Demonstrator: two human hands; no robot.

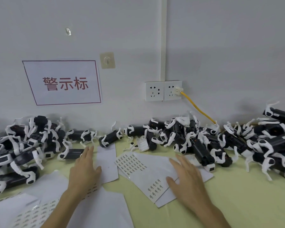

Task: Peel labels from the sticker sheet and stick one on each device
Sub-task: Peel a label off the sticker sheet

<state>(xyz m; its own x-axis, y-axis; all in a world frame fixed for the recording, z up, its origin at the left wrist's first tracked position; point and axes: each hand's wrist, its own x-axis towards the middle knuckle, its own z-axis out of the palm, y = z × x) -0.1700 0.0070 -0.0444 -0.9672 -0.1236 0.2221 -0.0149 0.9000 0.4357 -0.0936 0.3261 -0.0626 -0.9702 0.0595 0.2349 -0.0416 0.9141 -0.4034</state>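
Pale yellow tabletop (pixel 237 203), reported from my remote station. Nearest, my left hand (pixel 85 168) lies flat left of the sticker sheet (pixel 143 171); my right hand (pixel 186 176) presses its right part, both with fingers (pixel 175 162) straight, nothing grasped. Sheet shows bare gaps: I judge labelling under way. Beyond it, heaped devices (pixel 202 150); labelled ones indistinguishable.

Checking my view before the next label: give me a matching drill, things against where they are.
1 left hand; 2 right hand; 3 yellow cable; 4 red-bordered sign.
A plugged into wall socket; B over partly used sticker sheet; C on the wall; D beside blank white sheet.
Pairs: 1-D, 2-B, 3-A, 4-C.
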